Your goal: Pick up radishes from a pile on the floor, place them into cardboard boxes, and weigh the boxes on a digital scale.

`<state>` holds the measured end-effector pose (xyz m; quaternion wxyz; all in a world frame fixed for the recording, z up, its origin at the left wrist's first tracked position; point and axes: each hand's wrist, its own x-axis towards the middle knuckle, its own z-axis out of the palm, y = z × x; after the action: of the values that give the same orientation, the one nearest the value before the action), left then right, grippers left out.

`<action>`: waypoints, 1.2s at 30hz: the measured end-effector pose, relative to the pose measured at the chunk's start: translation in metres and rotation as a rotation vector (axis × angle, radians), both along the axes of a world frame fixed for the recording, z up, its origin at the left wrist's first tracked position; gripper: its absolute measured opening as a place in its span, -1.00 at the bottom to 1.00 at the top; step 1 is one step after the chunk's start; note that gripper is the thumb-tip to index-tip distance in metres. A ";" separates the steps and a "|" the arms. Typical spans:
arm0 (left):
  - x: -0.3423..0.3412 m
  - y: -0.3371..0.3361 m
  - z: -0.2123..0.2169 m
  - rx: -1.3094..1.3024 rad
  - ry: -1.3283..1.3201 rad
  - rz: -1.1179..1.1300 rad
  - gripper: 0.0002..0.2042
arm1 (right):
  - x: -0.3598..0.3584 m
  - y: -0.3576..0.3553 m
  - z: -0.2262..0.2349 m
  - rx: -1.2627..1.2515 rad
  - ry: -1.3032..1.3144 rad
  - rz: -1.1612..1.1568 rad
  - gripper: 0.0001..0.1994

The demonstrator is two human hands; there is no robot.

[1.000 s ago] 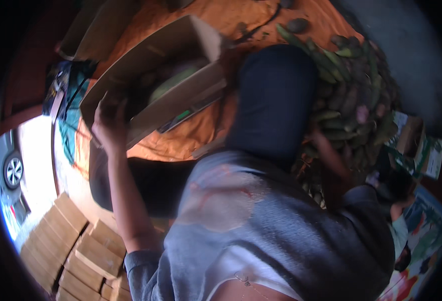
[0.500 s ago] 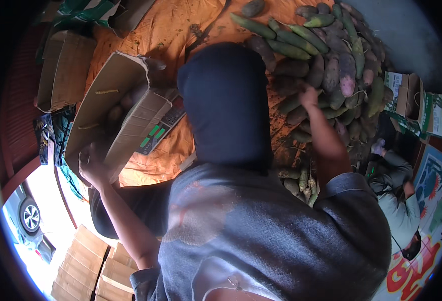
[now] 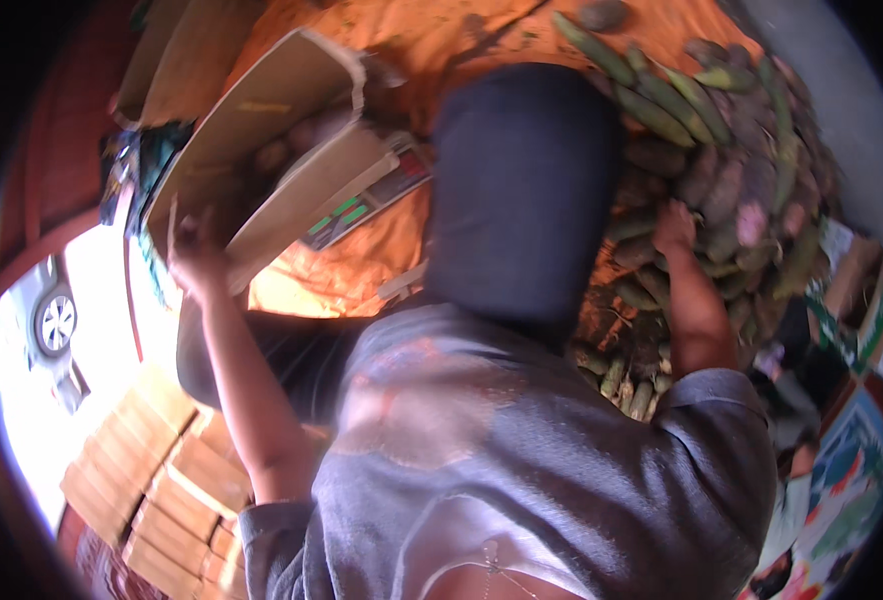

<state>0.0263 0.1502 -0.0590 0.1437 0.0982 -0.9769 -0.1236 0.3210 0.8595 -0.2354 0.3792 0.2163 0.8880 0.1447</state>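
The left hand (image 3: 199, 255) is found between nine and ten o'clock, at the near end of an open cardboard carton (image 3: 321, 185) that lies between ten and eleven. Its fingers are seen partly bent and blurred at the carton's edge; whether the wall is gripped cannot be told. Rounded vegetables (image 3: 271, 156) are dimly noted inside. A scale (image 3: 373, 203) with lit green displays is partly hidden by the carton, toward eleven o'clock.

The right hand (image 3: 674, 228) is placed between two and three o'clock, on a pile of long green and dark vegetables (image 3: 726, 190). Its fingers are curled downward, nearly closed, against the produce; whether any piece is grasped cannot be determined. The pile is borne by an orange sheet (image 3: 331, 275). Stacked cartons (image 3: 176, 480) are observed at eight o'clock.
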 end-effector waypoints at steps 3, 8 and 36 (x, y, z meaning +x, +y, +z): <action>-0.002 0.024 0.011 0.021 -0.087 0.034 -0.51 | 0.003 -0.001 -0.002 0.052 -0.112 -0.013 -0.43; 0.006 0.020 0.020 0.156 -0.050 0.088 -0.58 | 0.004 -0.005 -0.010 0.056 -0.167 0.107 -0.33; -0.021 -0.035 0.078 2.858 -0.074 -0.354 -0.88 | -0.052 -0.070 0.146 0.073 0.192 -0.161 -0.14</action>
<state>0.0052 0.1153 0.0190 -0.1179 0.0381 -0.0208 -0.9921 0.2689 0.7899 -0.0899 0.2950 0.3134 0.8940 0.1245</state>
